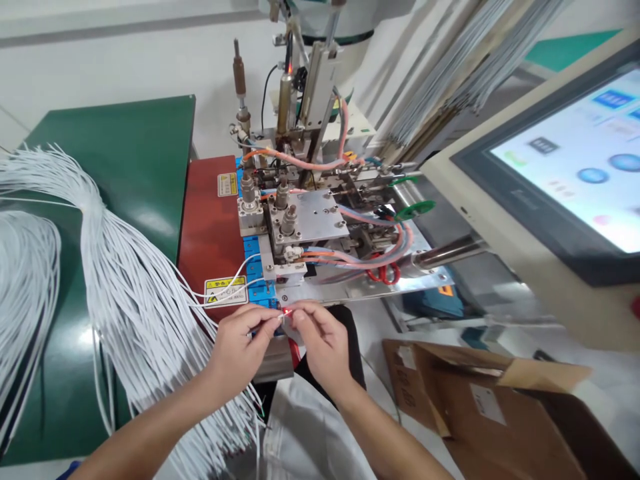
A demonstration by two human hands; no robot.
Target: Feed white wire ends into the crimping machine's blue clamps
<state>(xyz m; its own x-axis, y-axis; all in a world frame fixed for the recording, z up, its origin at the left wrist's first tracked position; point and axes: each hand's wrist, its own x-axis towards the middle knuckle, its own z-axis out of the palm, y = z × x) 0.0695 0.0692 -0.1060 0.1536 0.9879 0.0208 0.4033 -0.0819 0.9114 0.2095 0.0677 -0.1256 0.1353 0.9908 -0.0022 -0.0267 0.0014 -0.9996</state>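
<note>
My left hand (243,343) pinches the end of a white cable (281,316) between thumb and forefinger, just in front of the machine. Close against it, my right hand (323,343) has its thumb and forefinger closed at the cable's tip, where a small spot glows red. What the right fingertips hold is too small to make out. Beyond the hands, two white cables run into the blue blocks (254,261) along the machine's edge. A large bundle of white cables (127,267) lies to the left, its ends hanging toward my lap.
Behind the hands stands the machine (313,213) with metal fixtures, hoses and a wire spool (411,199). A touch screen (575,167) juts in from the right, above a cardboard box (465,400). More cables (25,287) lie on the green table (145,147).
</note>
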